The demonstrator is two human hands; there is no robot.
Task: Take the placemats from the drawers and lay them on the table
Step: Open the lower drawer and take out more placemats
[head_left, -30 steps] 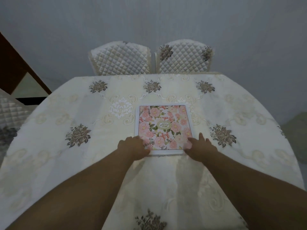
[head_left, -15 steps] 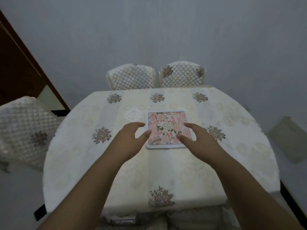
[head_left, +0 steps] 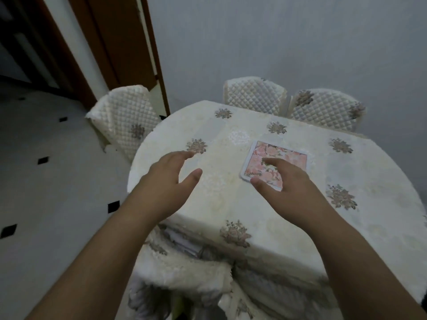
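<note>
A square pink floral placemat (head_left: 288, 159) with a white border lies flat on the table (head_left: 219, 181), which is covered by a cream flowered cloth. My right hand (head_left: 284, 185) hovers open in front of the placemat, hiding its near edge and holding nothing. My left hand (head_left: 166, 179) is open with spread fingers, raised over the table's left part, apart from the placemat. No drawers are in view.
Two quilted white chairs (head_left: 254, 95) (head_left: 325, 109) stand at the table's far side against a grey wall. A third chair (head_left: 124, 121) stands at the left. A chair back (head_left: 184, 266) sits tucked below me. A brown door frame (head_left: 129, 42) and tiled floor (head_left: 46, 169) lie left.
Both hands have let go of the placemat and pulled back from it. My view has drawn away from the table and swung left, so the door and floor show.
</note>
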